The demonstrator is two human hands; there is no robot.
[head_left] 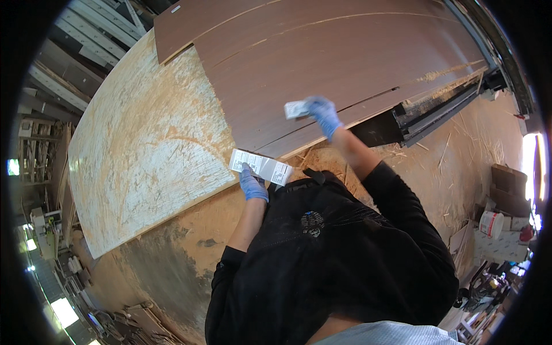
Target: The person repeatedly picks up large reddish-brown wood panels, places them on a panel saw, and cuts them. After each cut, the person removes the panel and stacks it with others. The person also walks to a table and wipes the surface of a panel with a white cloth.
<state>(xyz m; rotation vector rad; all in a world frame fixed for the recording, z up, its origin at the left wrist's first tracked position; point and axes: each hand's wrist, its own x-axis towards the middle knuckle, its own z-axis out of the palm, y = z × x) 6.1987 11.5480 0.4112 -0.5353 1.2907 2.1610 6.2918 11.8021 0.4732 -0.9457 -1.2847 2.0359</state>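
Note:
My left hand (253, 185), in a blue glove, pinches a white strip of printed labels (265, 167) close to my body. The strip lies over the near corner where the brown panel (322, 52) meets the scuffed white board (155, 149). Farther forward and to the right, my right hand (325, 117), also gloved in blue, grips a small white printed label (296, 109) above the brown panel. That hand is slightly blurred, and its fingertips are partly hidden.
Sawdust and wood splinters lie on the brown floor (443, 167) to the right. A dark metal rail (437, 118) runs by the panel's near right edge. Long pale strips (86, 34) are stacked at the far left. A white bucket (491, 224) and cardboard boxes (509, 183) stand at right.

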